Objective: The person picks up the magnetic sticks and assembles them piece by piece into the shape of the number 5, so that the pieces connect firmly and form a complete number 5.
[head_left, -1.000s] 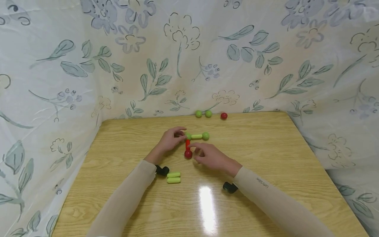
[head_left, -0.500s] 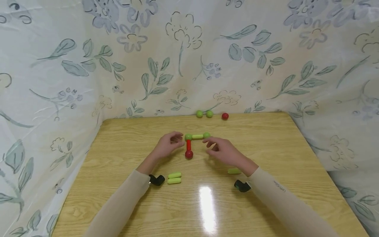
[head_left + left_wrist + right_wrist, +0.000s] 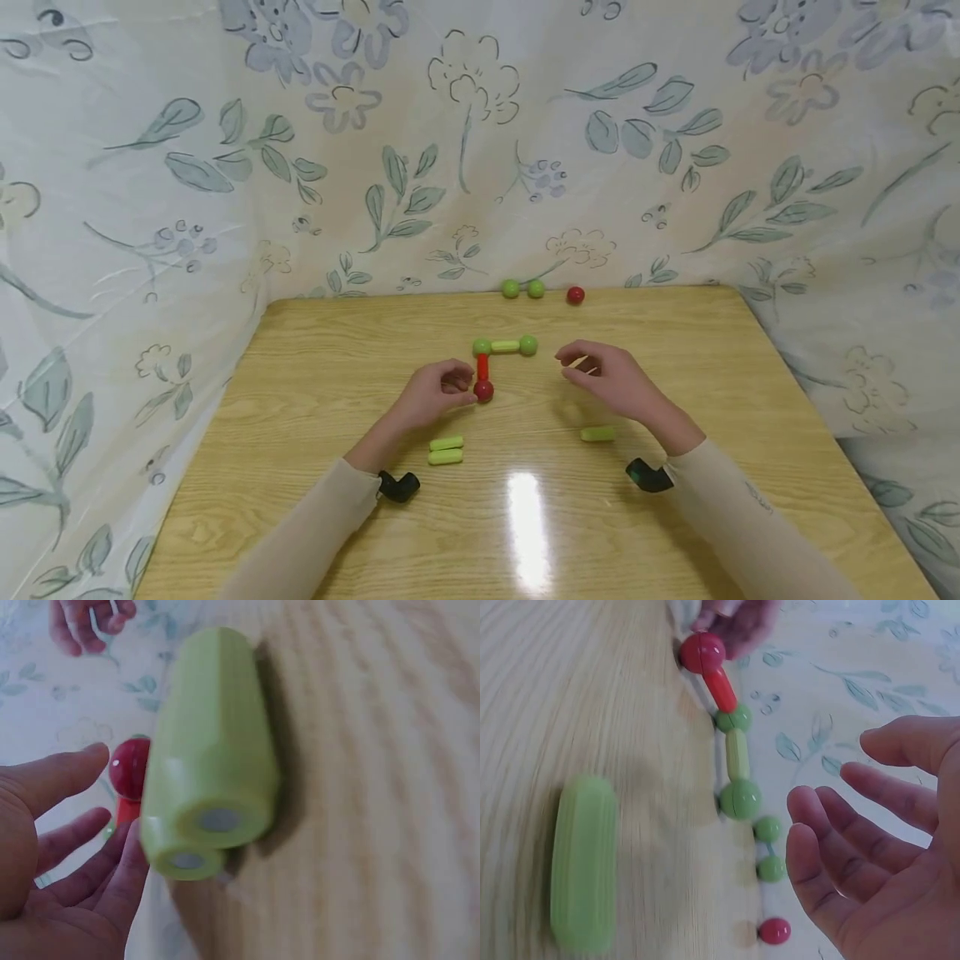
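An L-shaped chain lies on the table: in the head view a red ball (image 3: pixel 483 391), a red rod (image 3: pixel 483 367), a green ball (image 3: pixel 482 347), a yellow-green rod (image 3: pixel 505 346) and a second green ball (image 3: pixel 528 344). Just left of the red ball is the left hand (image 3: pixel 431 397), fingers loosely bent, thumb tip close beside the ball; whether it touches I cannot tell. The right hand (image 3: pixel 611 379) hovers to the right of the chain, holding nothing, its fingers relaxed in the right wrist view (image 3: pixel 885 840).
Two yellow-green rods (image 3: pixel 446 456) lie side by side near the left wrist, and a single one (image 3: pixel 597 433) below the right hand. Along the table's back edge stand two green balls (image 3: pixel 511 288) and a red ball (image 3: pixel 575 295). Floral cloth (image 3: pixel 465 167) hangs behind.
The right hand has moved right, away from the chain, uncovering the single yellow-green rod. My left hand has come down from the corner green ball to beside the red ball.
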`<state>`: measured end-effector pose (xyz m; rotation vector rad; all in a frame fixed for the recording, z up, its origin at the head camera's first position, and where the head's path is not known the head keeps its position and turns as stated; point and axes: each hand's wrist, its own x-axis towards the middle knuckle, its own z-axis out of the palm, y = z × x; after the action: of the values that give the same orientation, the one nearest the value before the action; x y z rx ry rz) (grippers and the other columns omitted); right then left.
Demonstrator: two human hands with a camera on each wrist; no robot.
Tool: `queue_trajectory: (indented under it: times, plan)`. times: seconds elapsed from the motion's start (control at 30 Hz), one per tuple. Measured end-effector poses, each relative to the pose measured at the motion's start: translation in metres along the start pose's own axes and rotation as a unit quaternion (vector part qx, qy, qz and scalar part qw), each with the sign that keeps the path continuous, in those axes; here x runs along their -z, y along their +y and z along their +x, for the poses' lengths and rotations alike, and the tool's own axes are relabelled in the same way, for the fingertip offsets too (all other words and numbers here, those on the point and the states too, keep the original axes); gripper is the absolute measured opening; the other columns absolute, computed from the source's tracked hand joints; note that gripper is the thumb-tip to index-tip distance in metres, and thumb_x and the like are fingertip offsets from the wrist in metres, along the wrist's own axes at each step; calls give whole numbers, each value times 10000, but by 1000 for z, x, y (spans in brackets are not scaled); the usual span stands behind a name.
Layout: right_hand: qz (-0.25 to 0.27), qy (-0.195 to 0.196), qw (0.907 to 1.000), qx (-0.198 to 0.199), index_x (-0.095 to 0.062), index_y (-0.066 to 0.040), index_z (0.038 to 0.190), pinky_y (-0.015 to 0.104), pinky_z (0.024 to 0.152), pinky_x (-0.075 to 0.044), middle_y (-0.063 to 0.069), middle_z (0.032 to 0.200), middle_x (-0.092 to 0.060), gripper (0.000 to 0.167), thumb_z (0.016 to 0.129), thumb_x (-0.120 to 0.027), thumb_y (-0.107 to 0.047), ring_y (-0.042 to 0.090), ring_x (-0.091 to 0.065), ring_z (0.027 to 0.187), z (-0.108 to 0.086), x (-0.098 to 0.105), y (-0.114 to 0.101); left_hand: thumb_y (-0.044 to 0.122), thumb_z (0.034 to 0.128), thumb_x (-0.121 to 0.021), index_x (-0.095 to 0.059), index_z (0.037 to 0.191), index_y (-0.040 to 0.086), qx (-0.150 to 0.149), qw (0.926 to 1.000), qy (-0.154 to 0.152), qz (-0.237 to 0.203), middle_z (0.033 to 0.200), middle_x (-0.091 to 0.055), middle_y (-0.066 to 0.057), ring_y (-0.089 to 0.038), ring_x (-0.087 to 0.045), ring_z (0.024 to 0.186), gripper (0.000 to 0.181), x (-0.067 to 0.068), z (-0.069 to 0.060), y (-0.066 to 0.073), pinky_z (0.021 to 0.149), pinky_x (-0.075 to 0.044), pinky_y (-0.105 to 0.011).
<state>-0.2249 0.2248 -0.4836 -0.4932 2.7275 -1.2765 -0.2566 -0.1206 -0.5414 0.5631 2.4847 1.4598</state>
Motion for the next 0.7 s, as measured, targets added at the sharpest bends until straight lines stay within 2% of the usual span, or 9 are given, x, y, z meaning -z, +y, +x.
queue_trajectory:
  times: [0.27, 0.4, 0.53, 0.7]
  plan:
    - [-106, -49, 9999, 28, -743, -46, 1302, 467, 939, -587, 129, 1266, -734, 260, 1079, -714, -178, 236, -706, 1067, -21, 16, 20, 94, 963, -846, -730, 1244, 50, 92, 9998, 131, -98, 1155, -739, -52, -218, -692, 1059, 307, -8, -4, 5, 958, -590, -383]
    - [-116, -154, 9998, -7, -760, -56, 1280, 430, 927, -584, 84, 1230, -749, 239, 1056, -738, -137, 216, -683, 1049, -31, 18, 32, 119, 971, -841, -735, 1234, 66, 142, 9997, 193, -97, 1157, -737, -39, -205, -686, 1045, 289, -11, -3, 5, 950, -590, -388]
    - [-62, -387, 9992, -64, -757, -62, 1291, 391, 903, -580, 66, 1228, -743, 281, 1025, -782, -147, 225, -665, 1051, -39, 16, 43, 122, 967, -844, -743, 1211, 95, 185, 9995, 238, -34, 1136, -735, -13, -188, -679, 1022, 265, -13, -2, 3, 931, -591, -379]
    - [-29, -753, 9970, -178, -745, -60, 1307, 443, 943, -574, 66, 1254, -724, 368, 986, -836, -217, 261, -659, 1101, -49, 13, 49, 118, 956, -852, -742, 1188, 103, 201, 9994, 288, 45, 1112, -732, 2, -186, -670, 1009, 257, -14, -3, 2, 916, -592, -372]
